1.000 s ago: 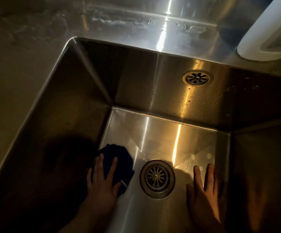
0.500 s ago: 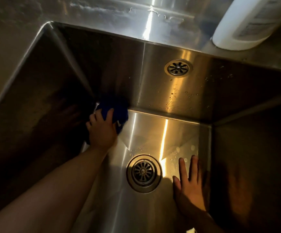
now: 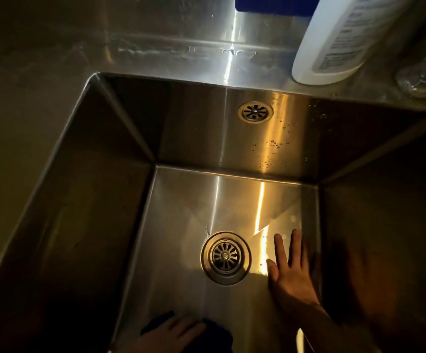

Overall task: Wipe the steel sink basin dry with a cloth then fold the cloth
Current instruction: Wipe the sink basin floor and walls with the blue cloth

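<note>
Pulled back from the far-left corner, the cloth [image 3: 218, 337] is now pressed under the flat left hand [image 3: 171, 333] at the near edge of the basin floor [image 3: 181, 215], left of the drain [image 3: 226, 257]; the right hand [image 3: 292, 272] is spread flat, empty, nearer the droplets [image 3: 274, 143] on the back wall [image 3: 194, 128]

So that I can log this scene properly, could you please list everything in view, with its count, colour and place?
sink basin: one, steel, fills most of the view
floor drain: one, steel, middle of the basin floor
overflow grate: one, steel, high on the back wall
water drops: several, clear, back wall below the grate
bottle: one, white, ledge behind the basin, right side
blue object: one, blue, top edge, cut off, unclear what
cloth: one, dark blue, near end of the basin floor
left hand: one, rests on the cloth
right hand: one, flat on the basin floor, right of the drain
</note>
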`<state>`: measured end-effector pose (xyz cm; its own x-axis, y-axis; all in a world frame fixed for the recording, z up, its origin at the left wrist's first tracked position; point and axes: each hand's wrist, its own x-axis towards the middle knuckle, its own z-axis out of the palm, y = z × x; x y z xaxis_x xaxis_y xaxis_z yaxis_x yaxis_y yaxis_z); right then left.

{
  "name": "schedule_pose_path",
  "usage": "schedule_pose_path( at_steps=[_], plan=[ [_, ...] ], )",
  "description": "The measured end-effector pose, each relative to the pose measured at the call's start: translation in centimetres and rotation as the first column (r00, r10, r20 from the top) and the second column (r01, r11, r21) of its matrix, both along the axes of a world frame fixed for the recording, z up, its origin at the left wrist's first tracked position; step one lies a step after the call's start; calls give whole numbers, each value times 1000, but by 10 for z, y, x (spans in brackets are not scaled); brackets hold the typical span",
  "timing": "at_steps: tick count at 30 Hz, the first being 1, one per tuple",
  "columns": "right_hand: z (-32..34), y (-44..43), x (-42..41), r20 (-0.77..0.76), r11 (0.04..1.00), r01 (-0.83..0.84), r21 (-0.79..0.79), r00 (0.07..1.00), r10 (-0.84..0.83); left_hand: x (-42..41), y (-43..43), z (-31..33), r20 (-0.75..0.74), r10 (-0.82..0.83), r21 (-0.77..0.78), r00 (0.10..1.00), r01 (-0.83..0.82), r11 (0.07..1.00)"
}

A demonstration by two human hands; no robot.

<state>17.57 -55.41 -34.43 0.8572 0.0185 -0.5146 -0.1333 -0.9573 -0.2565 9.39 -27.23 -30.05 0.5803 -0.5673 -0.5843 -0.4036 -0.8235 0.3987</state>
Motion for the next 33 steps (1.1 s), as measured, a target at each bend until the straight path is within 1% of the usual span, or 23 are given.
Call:
schedule_pose_path(
  at_steps=[1, 2, 3, 4, 5, 6, 7, 9, 10, 12, 14, 16, 18, 21, 22, 23, 24, 26, 27, 29, 31, 32, 33],
  plan=[
    [-1, 0, 1, -4, 1000, 3, 5, 1000, -3, 3, 7, 0, -79, -54, 26, 995, 56, 998],
    [-3, 0, 0, -9, 1000, 7, 7, 1000, -7, 8, 11, -3, -83, -123, 0, 989, 124, 992],
    [-5, 0, 0, -13, 1000, 8, 6, 1000, -8, 8, 16, -9, 16, -206, -21, 978, 206, 978],
    [-7, 0, 0, -14, 1000, 9, 3, 1000, -9, 4, 18, -18, 59, -259, -43, 964, 262, 964],
    [-9, -1, -1, -14, 1000, 13, -3, 1000, -13, 0, 20, -25, 84, -373, -13, 924, 375, 927],
    [-11, -1, -2, -9, 1000, 17, -11, 1000, -18, -3, 24, -32, 175, -464, 33, 868, 466, 884],
    [-12, -1, -3, 2, 1000, 20, -18, 1000, -20, -9, 28, -40, 276, -506, 99, 817, 499, 861],
    [-15, -1, -5, 23, 999, 33, -11, 999, -33, -20, 29, -49, 456, -504, 129, 734, 506, 853],
    [-16, -1, -5, 26, 999, 45, 0, 999, -45, -21, 27, -51, 514, -478, 125, 712, 489, 863],
    [-18, -2, -6, 37, 998, 62, 15, 997, -62, -13, 24, -51, 544, -370, 67, 753, 401, 914],
    [-19, -2, -7, 62, 998, 64, 16, 996, -65, 12, 17, -43, 483, -218, 2, 848, 248, 969],
    [-20, -2, -7, 83, 998, 65, 15, 994, -66, 47, 10, -36, 439, -46, -17, 897, 60, 998],
    [-20, -2, -7, 103, 998, 66, 12, 992, -66, 82, 4, -32, 482, 109, -52, 869, -96, 994],
    [-21, -1, -7, 128, 998, 58, -8, 990, -57, 122, -4, -32, 537, 142, -138, 832, -79, 987],
    [-21, -1, -7, 131, 998, 55, -16, 990, -52, 133, -8, -32, 516, 155, -143, 843, -93, 985],
    [-22, -1, -8, 129, 998, 52, -19, 990, -49, 145, -11, -31, 494, 213, -140, 843, -165, 976],
    [-22, -2, -8, 126, 999, 50, -21, 991, -47, 158, -13, -33, 475, 320, -141, 820, -288, 947],
    [-20, -2, -7, 119, 999, 47, -14, 992, -45, 186, -13, -37, 463, 543, -177, 700, -528, 831],
    [-18, -2, -7, 114, 999, 54, 3, 992, -54, 201, -12, -36, 464, 600, -187, 652, -590, 786],
    [-10, 2, -5, 100, 998, 66, 11, 993, -66, 220, -12, -29, 506, 610, -216, 609, -596, 774],
    [8, 16, 3, 181, 992, 126, 13, 975, -127, 220, -18, -19, 454, 692, -320, 562, -622, 715],
    [21, 28, 12, 222, 970, 208, 128, 947, -232, 214, -27, -13, 407, 738, -394, 538, -625, 674],
    [37, 44, 23, 203, 892, 287, 350, 906, -371, 206, -38, -5, 344, 772, -471, 534, -613, 635]
  ],
)
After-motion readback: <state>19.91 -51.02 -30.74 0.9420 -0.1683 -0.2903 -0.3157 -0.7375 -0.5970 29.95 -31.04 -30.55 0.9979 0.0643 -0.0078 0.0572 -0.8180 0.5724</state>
